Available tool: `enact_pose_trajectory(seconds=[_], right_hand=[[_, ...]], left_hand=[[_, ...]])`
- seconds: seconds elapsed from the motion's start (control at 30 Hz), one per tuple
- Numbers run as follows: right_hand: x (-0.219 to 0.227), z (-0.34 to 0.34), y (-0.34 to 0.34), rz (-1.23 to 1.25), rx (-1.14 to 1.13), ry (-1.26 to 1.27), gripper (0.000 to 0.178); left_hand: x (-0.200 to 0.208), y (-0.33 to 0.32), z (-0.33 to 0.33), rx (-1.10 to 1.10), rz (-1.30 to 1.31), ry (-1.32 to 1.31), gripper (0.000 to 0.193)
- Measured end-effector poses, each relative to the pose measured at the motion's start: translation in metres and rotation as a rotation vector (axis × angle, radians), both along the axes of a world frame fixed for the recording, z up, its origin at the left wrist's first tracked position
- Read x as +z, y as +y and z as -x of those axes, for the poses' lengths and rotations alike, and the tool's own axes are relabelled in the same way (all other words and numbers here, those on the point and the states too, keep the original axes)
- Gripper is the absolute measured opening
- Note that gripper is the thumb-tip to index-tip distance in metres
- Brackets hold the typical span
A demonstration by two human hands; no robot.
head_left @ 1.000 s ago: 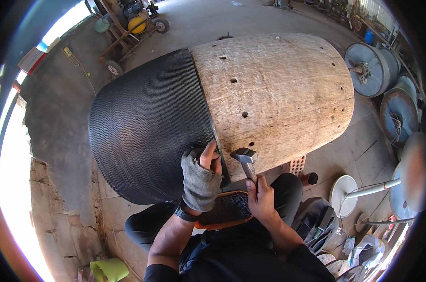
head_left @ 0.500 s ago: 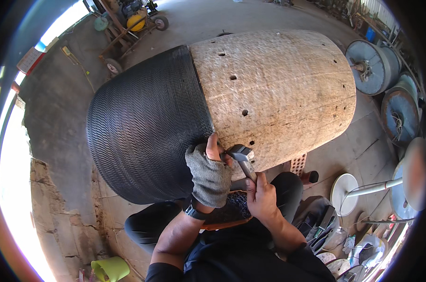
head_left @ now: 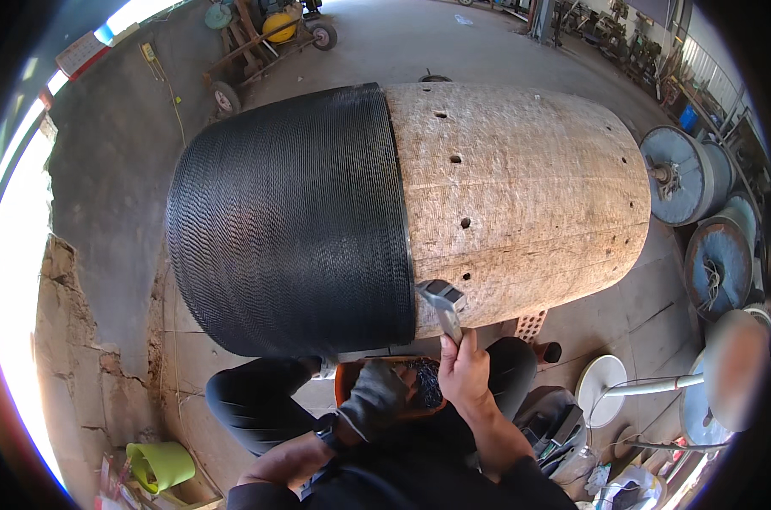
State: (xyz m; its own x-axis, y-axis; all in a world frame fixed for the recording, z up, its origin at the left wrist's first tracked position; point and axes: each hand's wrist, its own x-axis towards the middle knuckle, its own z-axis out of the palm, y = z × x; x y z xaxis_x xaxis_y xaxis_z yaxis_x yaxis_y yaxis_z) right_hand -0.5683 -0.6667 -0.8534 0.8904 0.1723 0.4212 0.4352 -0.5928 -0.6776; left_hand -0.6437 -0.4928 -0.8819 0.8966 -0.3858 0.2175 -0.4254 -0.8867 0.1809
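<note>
A big barrel-shaped wooden drum [head_left: 530, 195] lies on its side before me, with several dark holes in its pale, rough surface. Tightly packed black ribbed strands [head_left: 292, 221] cover its left half. My right hand [head_left: 465, 371] is closed around the handle of a hammer [head_left: 443, 297], whose head is close to the drum's lower edge, beside the black part. My left hand [head_left: 375, 399], in a grey fingerless glove, reaches into an orange container [head_left: 344, 384] between my legs. Small dark pieces [head_left: 428, 387] lie in it, too fine to name; my fingertips are hidden among them.
Several metal reels [head_left: 680, 174] stand along the right side. A white disc on a pole [head_left: 600, 391] and a dark bag [head_left: 549, 421] lie nearer. A green bucket [head_left: 160, 467] sits at the lower left. A wheeled cart [head_left: 275, 42] stands behind the drum.
My left hand has left the drum's surface and dropped into the orange container. The hammer stays in my right hand near the drum. The whole view has shifted a little.
</note>
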Motion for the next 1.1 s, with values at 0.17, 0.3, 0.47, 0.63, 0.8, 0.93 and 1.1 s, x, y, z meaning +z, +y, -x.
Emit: enact_pose_trajectory(seconds=[0.17, 0.3, 0.47, 0.63, 0.8, 0.93, 1.1], right_hand=[[-0.002, 0.015, -0.004, -0.326, 0.082, -0.224, 0.019], [-0.013, -0.003, 0.000, 0.115, -0.053, -0.045, 0.027], [0.008, 0.020, 0.004, -0.601, 0.117, -0.406, 0.036], [0.016, 0.006, 0.006, 0.074, -0.047, 0.048, 0.020], [0.018, 0.021, 0.000, -0.509, 0.107, -0.340, 0.024], [0.012, 0.006, 0.008, 0.089, -0.079, -0.168, 0.012], [0.000, 0.027, -0.014, -0.250, 0.063, -0.192, 0.020]], left_hand=[[-0.061, -0.009, -0.008, 0.102, -0.024, 0.224, 0.020], [-0.035, -0.022, -0.005, 0.098, -0.124, 0.112, 0.017], [-0.039, -0.022, -0.009, 0.176, 0.021, 0.109, 0.015], [0.000, -0.030, -0.010, 0.052, -0.329, 0.353, 0.016], [-0.030, -0.033, -0.008, 0.141, -0.213, 0.213, 0.019], [-0.045, -0.023, -0.008, 0.137, 0.036, 0.132, 0.020], [0.042, -0.015, -0.003, 0.173, 0.180, -0.086, 0.016]])
